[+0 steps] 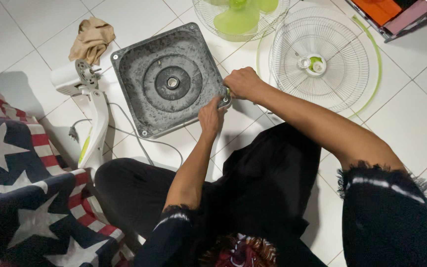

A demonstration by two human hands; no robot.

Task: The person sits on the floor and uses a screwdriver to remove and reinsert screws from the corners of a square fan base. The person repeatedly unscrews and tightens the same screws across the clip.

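A person sits on the white tiled floor with a square grey fan base lying upside down in front of them, its dusty underside and round centre hub facing up. Both hands work at the base's near right corner. The left hand has its fingers closed in a pinch on the base's edge just by that corner, and the right hand is curled shut over the same corner, where a small green bit shows between the two hands; whether it grips a tool or a fastener there cannot be told. As for progress, the fan already lies in pieces: the white motor head and stand rests on its side to the left of the base with its cord trailing across the tiles, a wire guard lies flat to the right, and the green blade sits in the other guard at the top. So the taking apart of the upper parts looks done, while the base itself appears to be the piece in hand, with other corner fittings seemingly in place. A crumpled tan cloth lies beyond the stand, and a starred and striped blanket covers the left.
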